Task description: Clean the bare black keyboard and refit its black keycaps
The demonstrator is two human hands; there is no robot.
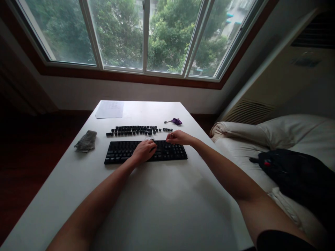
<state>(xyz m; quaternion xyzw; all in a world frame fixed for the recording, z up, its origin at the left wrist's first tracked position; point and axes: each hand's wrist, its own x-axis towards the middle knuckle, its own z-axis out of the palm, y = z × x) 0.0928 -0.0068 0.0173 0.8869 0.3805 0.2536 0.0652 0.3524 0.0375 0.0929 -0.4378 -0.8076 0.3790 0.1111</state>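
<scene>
A black keyboard (pixel 120 153) lies across the white table, with keycaps on much of its left and right parts. My left hand (pixel 143 151) rests over the keyboard's middle, its fingers curled round something small and dark that I cannot make out. A faint clear loop shows just beyond those fingertips. At the upper right edge of the keyboard, my right hand (pixel 180 137) is closed in a pinch; what sits between its fingertips is too small to name. Loose black keycaps (pixel 133 131) stand in rows behind the keyboard.
A crumpled grey cloth (pixel 86 141) lies left of the keyboard. Farther back are a paper sheet (pixel 110 109) and a purple item with a thin stem (pixel 176 121). To the right, a black bag (pixel 295 170) rests on a pale sofa (pixel 235 139). Windows rise behind the table.
</scene>
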